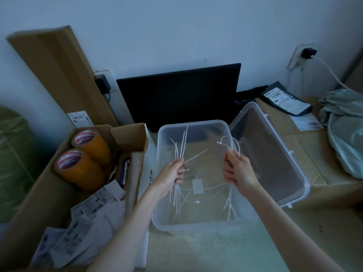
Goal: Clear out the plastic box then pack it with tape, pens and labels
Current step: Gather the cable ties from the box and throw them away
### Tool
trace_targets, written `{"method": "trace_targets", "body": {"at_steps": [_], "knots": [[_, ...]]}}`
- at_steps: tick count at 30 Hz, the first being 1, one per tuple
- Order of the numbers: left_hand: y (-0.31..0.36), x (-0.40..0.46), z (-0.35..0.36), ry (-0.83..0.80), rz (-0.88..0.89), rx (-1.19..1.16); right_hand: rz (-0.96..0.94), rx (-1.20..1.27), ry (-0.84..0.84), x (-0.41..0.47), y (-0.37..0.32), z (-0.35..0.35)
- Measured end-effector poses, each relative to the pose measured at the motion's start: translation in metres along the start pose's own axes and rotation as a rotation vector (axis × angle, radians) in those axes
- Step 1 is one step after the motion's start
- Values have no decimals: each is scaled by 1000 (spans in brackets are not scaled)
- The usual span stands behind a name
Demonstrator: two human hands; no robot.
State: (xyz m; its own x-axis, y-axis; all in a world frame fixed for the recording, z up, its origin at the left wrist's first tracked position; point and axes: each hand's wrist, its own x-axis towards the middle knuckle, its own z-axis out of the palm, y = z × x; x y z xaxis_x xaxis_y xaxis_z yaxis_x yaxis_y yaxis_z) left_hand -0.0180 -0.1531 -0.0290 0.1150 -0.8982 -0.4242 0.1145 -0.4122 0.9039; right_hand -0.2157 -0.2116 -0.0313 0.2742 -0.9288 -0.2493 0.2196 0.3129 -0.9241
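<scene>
The left hand [173, 171] grips a bunch of white cable ties [179, 146] over the clear plastic box [196, 225]; the right hand [236, 169] pinches more ties; tape rolls [86, 160], pens [124, 171] and labels [94, 209] lie in the cardboard box [29, 211] at left.

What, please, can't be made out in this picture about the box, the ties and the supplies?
- Ties left in the box: count unclear; they overlap, head view dim.
- Left hand grip: fingers hide how many ties it holds.
- Pens: mostly hidden behind the tape; number unclear.
- Labels: print too small.
- Carton: cut off by the bottom edge.
</scene>
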Motion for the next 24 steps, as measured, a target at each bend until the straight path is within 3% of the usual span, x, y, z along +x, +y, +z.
{"method": "trace_targets", "body": {"at_steps": [7, 10, 13, 17, 24], "knots": [[-1, -7, -1, 48, 12, -109, 2, -35, 9, 1, 1, 1], [1, -9, -2, -53, 19, -251, 18, -15, 2, 1, 1, 1], [2, -13, 0, -150, 13, -129, 9, 0, -56, 3, 3, -2], [0, -14, 2, -174, 33, -46, -76, -152, -180, 1, 7, -1], [-4, -14, 4, -256, 2, 155, -119, -188, -209, -4, 5, 4]]}}
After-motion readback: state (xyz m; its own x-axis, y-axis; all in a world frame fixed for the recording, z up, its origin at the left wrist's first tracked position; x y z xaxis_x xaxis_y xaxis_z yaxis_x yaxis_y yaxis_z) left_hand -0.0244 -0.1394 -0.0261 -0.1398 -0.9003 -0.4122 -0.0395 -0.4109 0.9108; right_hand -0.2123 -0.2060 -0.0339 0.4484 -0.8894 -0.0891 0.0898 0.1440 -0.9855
